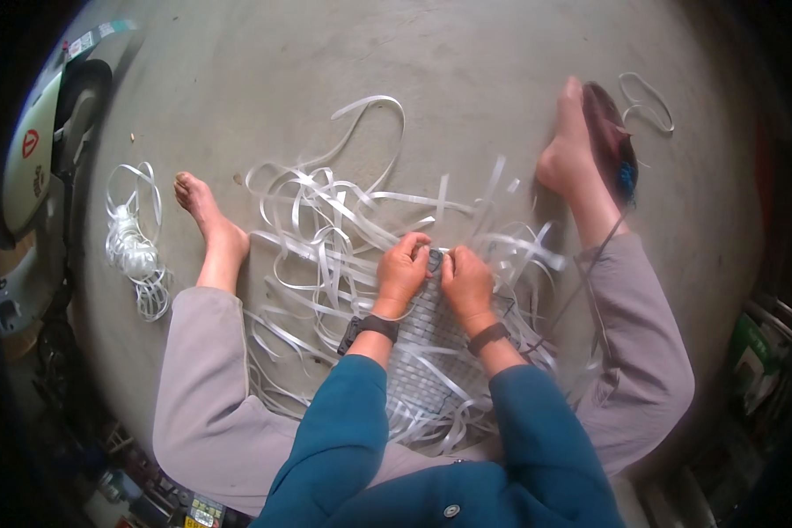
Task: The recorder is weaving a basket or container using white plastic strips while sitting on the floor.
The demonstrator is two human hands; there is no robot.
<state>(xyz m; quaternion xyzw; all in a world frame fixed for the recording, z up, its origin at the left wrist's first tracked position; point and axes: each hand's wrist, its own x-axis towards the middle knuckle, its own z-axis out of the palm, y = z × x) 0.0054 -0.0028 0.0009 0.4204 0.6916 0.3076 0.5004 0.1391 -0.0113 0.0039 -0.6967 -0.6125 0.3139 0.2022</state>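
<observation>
Working at the woven panel (424,334) between our legs (204,352), above the floor (480,79). Our left hand (401,275) pinches a small dark piece (435,260) at the panel's far edge; our right hand (466,282) curls just beside it, grip hidden, so we cannot tell what it pinches. Loose white straps (319,255) sprawl leftward. We judge: keep straps flat, tension even, edge steadied.

Grey floor (229,62). Left edge: white-panelled vehicle (28,180), black tyre (86,92). Upper right: dark slipper (609,132). Right edge: green item (750,348), blurred.
</observation>
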